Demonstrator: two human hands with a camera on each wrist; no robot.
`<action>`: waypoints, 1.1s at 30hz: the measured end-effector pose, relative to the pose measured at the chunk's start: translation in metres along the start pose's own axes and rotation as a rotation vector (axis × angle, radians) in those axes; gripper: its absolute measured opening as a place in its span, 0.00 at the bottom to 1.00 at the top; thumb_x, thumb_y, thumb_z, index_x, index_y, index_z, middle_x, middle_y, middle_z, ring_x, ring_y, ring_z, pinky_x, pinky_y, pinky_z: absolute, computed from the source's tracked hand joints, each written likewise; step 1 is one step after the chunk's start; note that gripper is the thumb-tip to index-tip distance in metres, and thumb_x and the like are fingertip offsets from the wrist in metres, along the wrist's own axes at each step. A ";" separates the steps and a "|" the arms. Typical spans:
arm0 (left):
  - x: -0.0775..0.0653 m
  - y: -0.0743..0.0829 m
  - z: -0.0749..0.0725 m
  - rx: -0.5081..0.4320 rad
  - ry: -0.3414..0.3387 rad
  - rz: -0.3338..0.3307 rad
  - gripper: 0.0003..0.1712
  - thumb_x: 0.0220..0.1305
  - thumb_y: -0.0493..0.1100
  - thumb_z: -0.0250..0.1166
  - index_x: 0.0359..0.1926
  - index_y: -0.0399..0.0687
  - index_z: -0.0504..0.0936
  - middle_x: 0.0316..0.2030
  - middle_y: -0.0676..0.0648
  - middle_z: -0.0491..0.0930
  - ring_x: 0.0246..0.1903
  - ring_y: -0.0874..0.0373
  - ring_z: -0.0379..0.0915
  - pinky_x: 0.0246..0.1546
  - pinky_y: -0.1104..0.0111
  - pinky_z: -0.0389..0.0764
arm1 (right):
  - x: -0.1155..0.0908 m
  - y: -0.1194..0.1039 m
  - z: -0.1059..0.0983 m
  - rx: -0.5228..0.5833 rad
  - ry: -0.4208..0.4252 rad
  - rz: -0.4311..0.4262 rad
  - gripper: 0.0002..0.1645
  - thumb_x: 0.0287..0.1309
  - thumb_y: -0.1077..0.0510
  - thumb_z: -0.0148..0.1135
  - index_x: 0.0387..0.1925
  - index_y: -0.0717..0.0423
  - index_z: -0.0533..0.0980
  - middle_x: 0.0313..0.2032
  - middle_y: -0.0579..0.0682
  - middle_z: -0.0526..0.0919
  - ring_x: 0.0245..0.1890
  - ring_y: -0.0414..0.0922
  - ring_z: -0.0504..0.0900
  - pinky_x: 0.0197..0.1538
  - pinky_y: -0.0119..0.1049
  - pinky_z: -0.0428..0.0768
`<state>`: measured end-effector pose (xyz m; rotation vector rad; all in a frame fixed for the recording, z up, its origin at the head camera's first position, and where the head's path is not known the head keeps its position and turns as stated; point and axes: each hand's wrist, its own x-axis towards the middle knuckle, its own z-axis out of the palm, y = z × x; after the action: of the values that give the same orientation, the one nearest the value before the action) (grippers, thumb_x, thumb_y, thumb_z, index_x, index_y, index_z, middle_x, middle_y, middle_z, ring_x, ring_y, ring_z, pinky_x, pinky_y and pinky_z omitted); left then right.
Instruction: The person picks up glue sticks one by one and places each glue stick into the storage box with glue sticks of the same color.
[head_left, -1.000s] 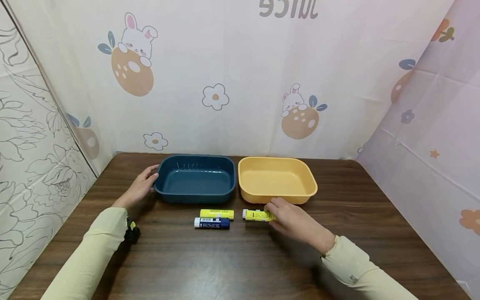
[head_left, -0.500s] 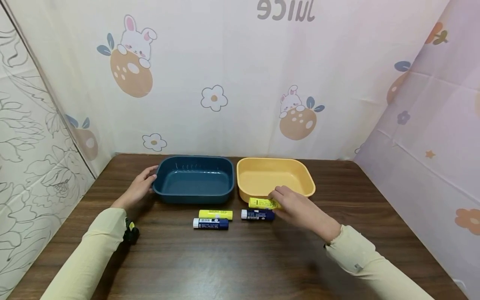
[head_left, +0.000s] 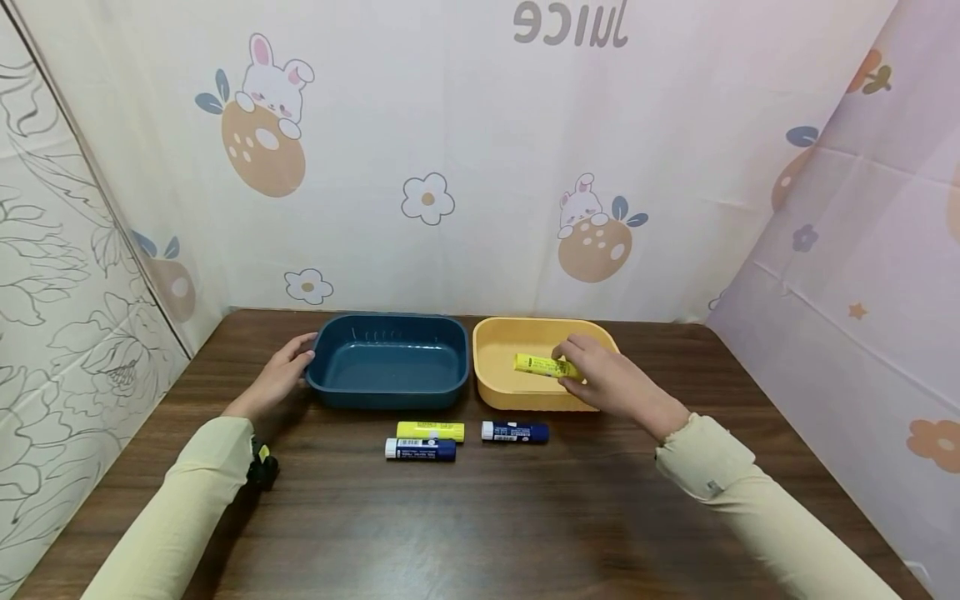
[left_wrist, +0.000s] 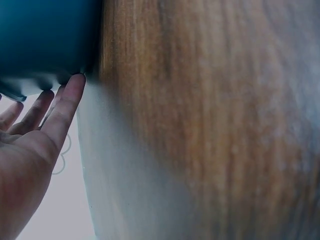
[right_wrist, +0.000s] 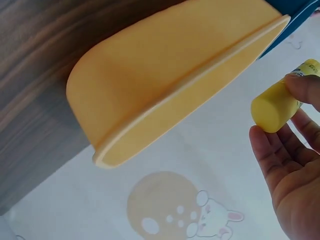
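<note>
Between your right hand's [head_left: 618, 385] thumb and fingers you pinch a printed yellow tube [head_left: 534, 365] lying sideways, its free end pointing left, above the pale-yellow tray [head_left: 525, 401] beneath your grip. The upright, dark-blue tray [head_left: 386, 401] sits against your left hand's [head_left: 273, 377] fingertips, at their right.

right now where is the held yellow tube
In the head view, the yellow tube is right of centre, held in the right hand above the yellow tray, which stands beside the blue tray.
</note>
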<state>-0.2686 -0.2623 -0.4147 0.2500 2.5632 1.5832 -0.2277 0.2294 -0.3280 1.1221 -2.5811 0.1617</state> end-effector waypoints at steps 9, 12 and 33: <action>-0.001 0.000 0.000 -0.003 0.001 0.004 0.30 0.77 0.45 0.37 0.73 0.36 0.46 0.66 0.26 0.53 0.58 0.33 0.62 0.51 0.49 0.75 | 0.007 0.019 0.004 -0.002 0.004 0.039 0.19 0.47 0.65 0.72 0.41 0.63 0.75 0.38 0.54 0.76 0.37 0.48 0.74 0.41 0.41 0.78; -0.001 -0.001 0.000 -0.009 -0.001 0.014 0.30 0.77 0.45 0.37 0.72 0.35 0.46 0.66 0.26 0.53 0.59 0.32 0.61 0.51 0.49 0.75 | 0.008 0.024 0.005 0.013 0.001 0.071 0.19 0.48 0.66 0.71 0.42 0.63 0.75 0.38 0.54 0.76 0.37 0.48 0.74 0.40 0.42 0.78; 0.002 -0.003 0.000 -0.027 -0.001 0.003 0.30 0.77 0.45 0.38 0.73 0.37 0.47 0.66 0.26 0.53 0.59 0.33 0.61 0.51 0.50 0.75 | 0.004 0.064 0.034 0.044 0.001 0.183 0.17 0.51 0.66 0.68 0.43 0.64 0.74 0.40 0.57 0.75 0.41 0.52 0.73 0.41 0.47 0.76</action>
<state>-0.2704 -0.2637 -0.4170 0.2520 2.5405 1.6170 -0.2850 0.2629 -0.3568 0.8988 -2.6897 0.2622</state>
